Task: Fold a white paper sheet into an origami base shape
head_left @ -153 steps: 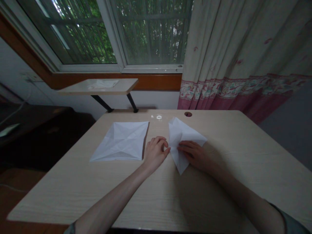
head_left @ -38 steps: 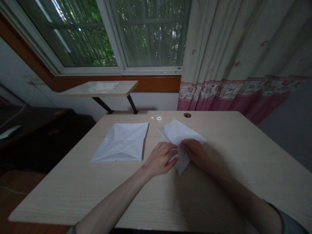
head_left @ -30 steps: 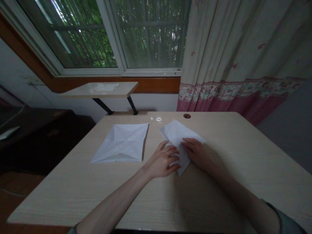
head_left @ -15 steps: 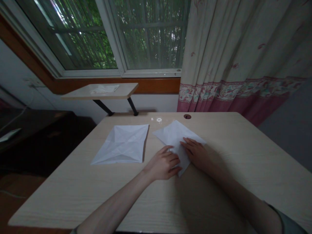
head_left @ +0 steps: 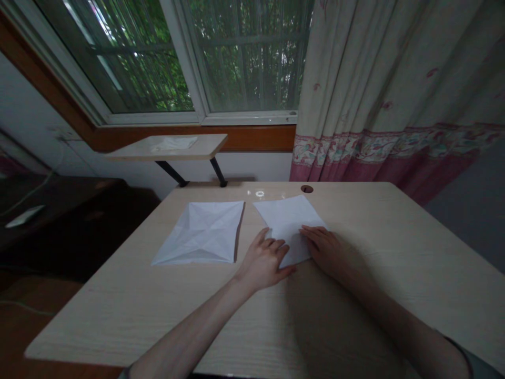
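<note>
A folded white paper (head_left: 287,218) lies flat on the light wooden table (head_left: 355,295), near its far middle. My left hand (head_left: 266,259) rests on the paper's left near part with fingers stretched out flat. My right hand (head_left: 329,250) presses on its right near edge, fingers also flat. Both hands touch the paper and grip nothing. To the left lies a second white sheet (head_left: 203,233), unfolded, creased with diagonal lines, untouched.
A cable hole (head_left: 306,188) sits at the table's far edge. Behind it are a small shelf (head_left: 169,147) on black brackets, a window, and a curtain (head_left: 394,95) at the right. A dark cabinet (head_left: 59,221) stands to the left.
The paper under my hands went from a pointed, partly raised shape to a flat squarish one. My left hand moved from beside it onto it and its fingers spread flat.
</note>
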The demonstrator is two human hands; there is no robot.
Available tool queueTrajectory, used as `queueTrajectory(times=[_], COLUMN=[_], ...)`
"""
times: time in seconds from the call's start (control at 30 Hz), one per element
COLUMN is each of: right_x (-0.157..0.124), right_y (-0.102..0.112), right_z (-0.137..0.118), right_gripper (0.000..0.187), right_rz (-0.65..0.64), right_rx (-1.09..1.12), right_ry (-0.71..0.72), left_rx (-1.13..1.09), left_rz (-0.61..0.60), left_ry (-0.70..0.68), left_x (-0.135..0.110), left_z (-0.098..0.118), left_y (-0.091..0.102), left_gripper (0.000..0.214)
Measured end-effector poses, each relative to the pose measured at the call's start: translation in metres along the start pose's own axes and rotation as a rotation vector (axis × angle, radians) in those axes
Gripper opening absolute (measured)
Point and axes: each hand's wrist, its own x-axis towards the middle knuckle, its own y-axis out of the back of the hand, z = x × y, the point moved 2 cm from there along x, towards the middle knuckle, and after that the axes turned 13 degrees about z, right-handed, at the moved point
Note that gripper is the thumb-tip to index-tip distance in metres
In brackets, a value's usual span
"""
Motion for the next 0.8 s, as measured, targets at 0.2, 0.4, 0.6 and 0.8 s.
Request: queueTrajectory(times=[0.2, 0.4, 0.6, 0.8], right_x=[0.002, 0.000, 0.002, 0.003], right_y=[0.006, 0.004, 0.007, 0.013], right_z=[-0.005, -0.004, -0.005, -0.011], right_gripper=[0.037, 0.040, 0.036, 0.031], right_rz=[-0.015, 0.014, 0.064, 0.086], right_rx=[-0.006, 0.011, 0.013, 0.013], right_ry=[0.009, 0.000, -0.094, -0.066], left_rx=[0.041, 0.026, 0.046, 0.173], left_rz=[-0.010, 0.019, 0.051, 0.004], left_ry=[0.029, 0.014, -0.006, 0.020], left_x=[-0.002, -0.003, -0.006, -0.006], left_z=[-0.004, -0.004, -0.008, -0.013], left_y=[-0.004, -0.007, -0.013, -0.012], left_gripper=[0.044, 0.033, 0.014, 0.018])
